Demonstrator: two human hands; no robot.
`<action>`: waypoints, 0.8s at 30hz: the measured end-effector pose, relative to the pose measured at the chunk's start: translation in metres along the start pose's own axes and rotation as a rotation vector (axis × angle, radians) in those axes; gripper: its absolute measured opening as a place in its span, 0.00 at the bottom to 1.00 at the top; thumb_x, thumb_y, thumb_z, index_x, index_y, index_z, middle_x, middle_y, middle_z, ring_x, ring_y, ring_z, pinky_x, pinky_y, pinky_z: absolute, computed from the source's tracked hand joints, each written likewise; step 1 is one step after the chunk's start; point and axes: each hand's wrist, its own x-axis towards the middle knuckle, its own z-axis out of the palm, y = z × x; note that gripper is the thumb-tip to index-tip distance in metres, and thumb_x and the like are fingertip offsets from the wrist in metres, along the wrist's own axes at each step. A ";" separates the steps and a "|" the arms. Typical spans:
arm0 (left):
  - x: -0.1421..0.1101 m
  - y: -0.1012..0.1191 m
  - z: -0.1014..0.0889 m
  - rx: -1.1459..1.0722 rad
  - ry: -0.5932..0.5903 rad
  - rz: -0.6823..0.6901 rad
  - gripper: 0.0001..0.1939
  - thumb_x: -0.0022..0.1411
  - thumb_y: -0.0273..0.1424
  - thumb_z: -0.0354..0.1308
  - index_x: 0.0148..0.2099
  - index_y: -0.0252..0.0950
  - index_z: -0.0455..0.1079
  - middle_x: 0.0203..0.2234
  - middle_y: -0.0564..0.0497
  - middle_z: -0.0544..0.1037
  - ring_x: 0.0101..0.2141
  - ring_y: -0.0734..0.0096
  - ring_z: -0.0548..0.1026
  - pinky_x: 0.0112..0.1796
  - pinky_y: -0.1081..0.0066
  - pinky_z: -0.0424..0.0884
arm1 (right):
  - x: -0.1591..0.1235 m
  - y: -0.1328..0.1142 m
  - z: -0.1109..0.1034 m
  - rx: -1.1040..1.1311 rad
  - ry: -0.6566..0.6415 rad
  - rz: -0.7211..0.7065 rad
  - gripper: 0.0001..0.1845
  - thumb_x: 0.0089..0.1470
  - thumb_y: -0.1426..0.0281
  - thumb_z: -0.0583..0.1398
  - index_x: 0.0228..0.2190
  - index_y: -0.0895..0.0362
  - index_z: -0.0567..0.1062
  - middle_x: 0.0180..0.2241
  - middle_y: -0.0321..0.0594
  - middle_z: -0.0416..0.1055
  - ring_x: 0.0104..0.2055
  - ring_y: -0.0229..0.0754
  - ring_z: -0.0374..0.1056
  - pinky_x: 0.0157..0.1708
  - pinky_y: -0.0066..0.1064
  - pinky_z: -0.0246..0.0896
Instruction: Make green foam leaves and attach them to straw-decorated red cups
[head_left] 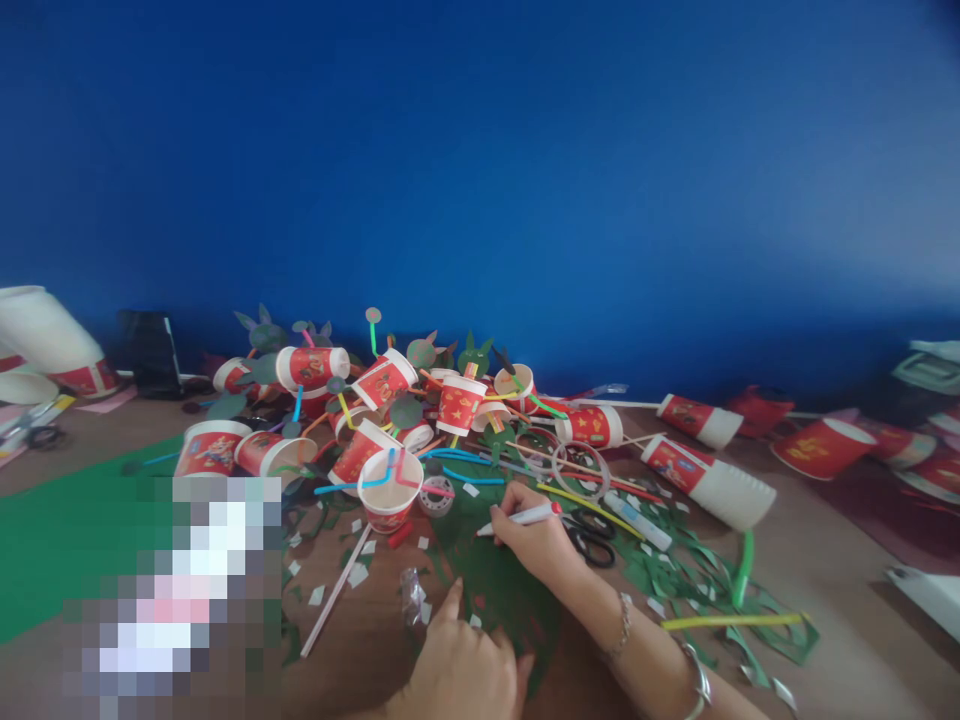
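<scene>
Left hand (466,665) had its index finger stretched onto some flat dark-green paper (504,585), thumb kinda spread away. Right hand (529,530) pinched a white, red-ended slim marker (535,515) over it. Behind sat messy red-and-white paper cups (459,402), then a big blue wall (480,180).

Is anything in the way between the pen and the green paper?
Nothing I can see. The right hand holds the pen with its tip at the green paper. The left hand is off to the side, not between them.
</scene>
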 end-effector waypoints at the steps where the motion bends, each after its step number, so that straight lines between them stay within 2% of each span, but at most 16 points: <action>1: 0.000 0.000 0.000 0.000 -0.001 0.002 0.13 0.51 0.36 0.62 0.21 0.32 0.72 0.12 0.50 0.76 0.14 0.67 0.73 0.39 0.58 0.70 | 0.000 0.001 0.000 -0.001 0.011 -0.002 0.10 0.44 0.68 0.55 0.16 0.54 0.60 0.13 0.31 0.64 0.17 0.35 0.59 0.19 0.25 0.53; 9: -0.001 0.000 0.001 0.007 0.003 0.001 0.13 0.51 0.35 0.62 0.20 0.31 0.72 0.12 0.50 0.75 0.14 0.67 0.74 0.40 0.57 0.70 | 0.001 0.005 0.001 0.002 0.045 -0.015 0.09 0.41 0.71 0.54 0.15 0.54 0.58 0.12 0.30 0.61 0.17 0.34 0.58 0.19 0.24 0.51; 17: -0.001 0.000 0.001 -0.007 -0.018 -0.004 0.11 0.51 0.34 0.61 0.21 0.32 0.73 0.12 0.50 0.75 0.14 0.69 0.73 0.40 0.57 0.70 | 0.002 0.006 0.001 0.055 0.015 0.040 0.07 0.37 0.71 0.53 0.15 0.53 0.57 0.10 0.28 0.58 0.14 0.32 0.54 0.15 0.22 0.46; 24: 0.000 0.000 0.001 -0.005 -0.034 0.004 0.13 0.54 0.35 0.58 0.21 0.33 0.72 0.13 0.50 0.75 0.14 0.68 0.73 0.40 0.57 0.69 | 0.000 0.007 0.002 0.110 -0.047 0.049 0.07 0.38 0.72 0.53 0.16 0.53 0.57 0.09 0.26 0.59 0.13 0.33 0.59 0.14 0.21 0.48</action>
